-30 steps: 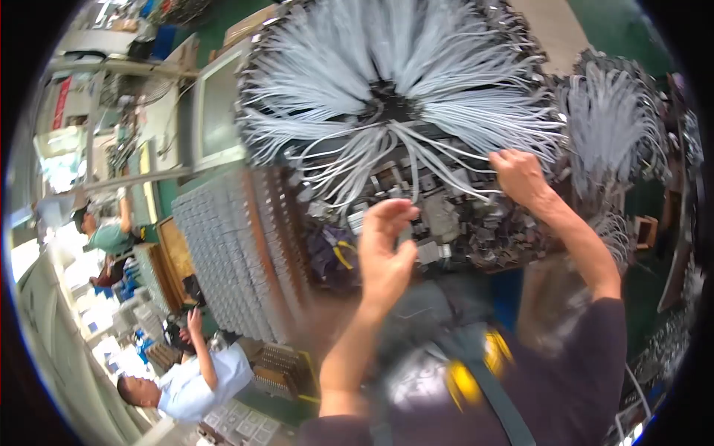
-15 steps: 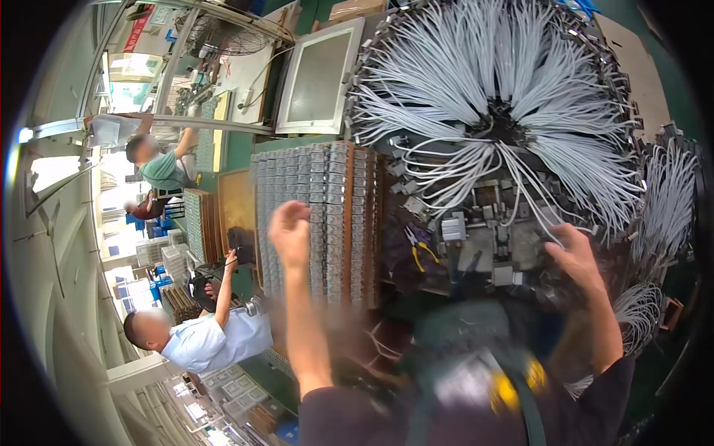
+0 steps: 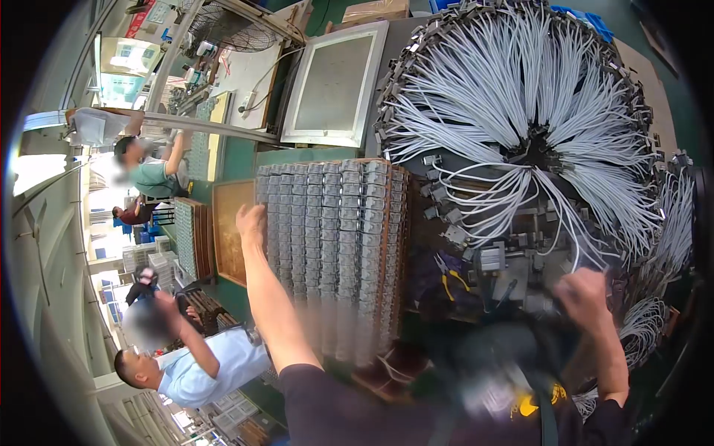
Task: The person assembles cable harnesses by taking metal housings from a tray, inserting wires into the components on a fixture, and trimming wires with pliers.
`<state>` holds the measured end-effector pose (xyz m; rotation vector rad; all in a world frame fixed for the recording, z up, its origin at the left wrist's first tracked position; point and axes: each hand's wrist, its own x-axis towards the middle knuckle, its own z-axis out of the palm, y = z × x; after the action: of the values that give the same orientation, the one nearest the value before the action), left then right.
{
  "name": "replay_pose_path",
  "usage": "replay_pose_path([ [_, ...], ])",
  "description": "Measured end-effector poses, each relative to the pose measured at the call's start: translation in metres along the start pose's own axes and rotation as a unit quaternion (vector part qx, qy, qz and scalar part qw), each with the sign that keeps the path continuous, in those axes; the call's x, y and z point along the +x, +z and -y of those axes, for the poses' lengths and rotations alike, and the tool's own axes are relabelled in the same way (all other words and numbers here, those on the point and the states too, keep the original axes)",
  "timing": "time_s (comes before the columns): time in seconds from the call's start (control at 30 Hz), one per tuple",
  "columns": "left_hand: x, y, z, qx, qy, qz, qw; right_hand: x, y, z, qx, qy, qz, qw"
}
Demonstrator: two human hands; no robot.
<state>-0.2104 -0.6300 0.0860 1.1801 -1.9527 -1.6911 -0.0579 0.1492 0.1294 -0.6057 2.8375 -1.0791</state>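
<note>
My left hand [image 3: 251,223] is at the left edge of a block of grey metal parts [image 3: 320,230] standing in close rows. Its fingers are curled, and whatever they may hold is hidden. On the right, my right hand [image 3: 586,297] is bent closed at the loose lower strands of a big ring-shaped bundle. White cables [image 3: 573,215] run down into its fingers, slightly blurred. Small metal connectors line the outer rim of the bundle [image 3: 476,82].
Pliers with yellow handles [image 3: 451,278] lie on the bench beside loose metal blocks [image 3: 491,259]. A framed panel [image 3: 335,82] lies behind the rows. A wooden tray [image 3: 232,230] is left of them. One person in light blue [image 3: 212,364] stands nearby; others work farther off.
My left hand has moved left to the edge of the rows. My right hand has closed in at the cable strands. The view has shifted, and the nearby person has raised an arm.
</note>
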Motion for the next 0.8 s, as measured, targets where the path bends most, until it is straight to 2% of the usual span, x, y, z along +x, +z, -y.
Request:
replay_pose_path([
  [0.03, 0.002, 0.003, 0.004, -0.015, -0.001, -0.003, 1.0, 0.003, 0.002, 0.004, -0.004, 0.0, 0.001, 1.0],
  [0.1, 0.007, 0.009, 0.007, -0.032, -0.003, -0.005, 0.999, 0.007, 0.007, 0.01, -0.049, -0.034, 0.089, 0.994],
  [0.13, 0.015, 0.008, 0.012, -0.019, 0.0, 0.003, 1.0, 0.006, 0.009, 0.012, -0.05, -0.034, 0.091, 0.994],
  [0.2, 0.027, 0.005, 0.02, -0.005, 0.004, 0.014, 1.0, 0.003, 0.013, 0.018, 0.066, 0.029, 0.103, 0.992],
  [0.23, 0.032, 0.005, 0.023, -0.006, 0.017, 0.019, 1.0, 0.008, 0.006, 0.025, 0.083, 0.05, 0.143, 0.985],
  [0.27, 0.036, 0.005, 0.026, -0.008, 0.03, 0.024, 0.999, 0.009, 0.006, 0.024, 0.081, 0.052, 0.141, 0.985],
  [0.33, 0.043, 0.005, 0.031, 0.002, 0.037, 0.019, 0.999, 0.009, 0.006, 0.024, 0.164, 0.071, 0.197, 0.964],
  [0.43, 0.052, 0.002, 0.037, 0.025, 0.054, -0.003, 0.998, 0.002, 0.003, 0.017, 0.196, 0.114, 0.228, 0.947],
  [0.53, 0.062, -0.003, 0.042, 0.034, 0.079, -0.05, 0.995, -0.017, -0.015, -0.002, 0.131, 0.138, 0.264, 0.946],
  [0.57, 0.066, -0.007, 0.041, 0.034, 0.073, -0.052, 0.995, -0.02, -0.026, -0.004, 0.153, 0.195, 0.276, 0.928],
  [0.6, 0.037, 0.004, 0.022, 0.042, 0.045, -0.088, 0.994, -0.034, -0.032, -0.02, 0.138, 0.178, 0.276, 0.934],
  [0.63, 0.044, -0.003, 0.027, 0.0, 0.084, -0.092, 0.992, -0.045, -0.038, -0.033, 0.081, 0.179, 0.268, 0.943],
  [0.67, 0.078, -0.035, 0.038, -0.069, 0.105, 0.014, 0.992, -0.055, -0.044, -0.043, 0.024, 0.179, 0.262, 0.948],
  [0.7, 0.086, -0.045, 0.039, -0.117, 0.122, 0.004, 0.986, -0.06, -0.046, -0.051, 0.035, 0.179, 0.244, 0.952],
  [0.73, 0.097, -0.061, 0.027, -0.047, 0.101, 0.028, 0.993, -0.063, -0.048, -0.057, 0.046, 0.178, 0.225, 0.957],
  [0.77, 0.064, -0.048, 0.001, -0.074, 0.102, 0.04, 0.991, -0.058, -0.053, -0.054, 0.1, 0.215, 0.241, 0.941],
  [0.8, 0.064, -0.046, -0.013, -0.041, 0.093, 0.034, 0.994, -0.048, -0.056, -0.048, 0.152, 0.248, 0.252, 0.923],
])
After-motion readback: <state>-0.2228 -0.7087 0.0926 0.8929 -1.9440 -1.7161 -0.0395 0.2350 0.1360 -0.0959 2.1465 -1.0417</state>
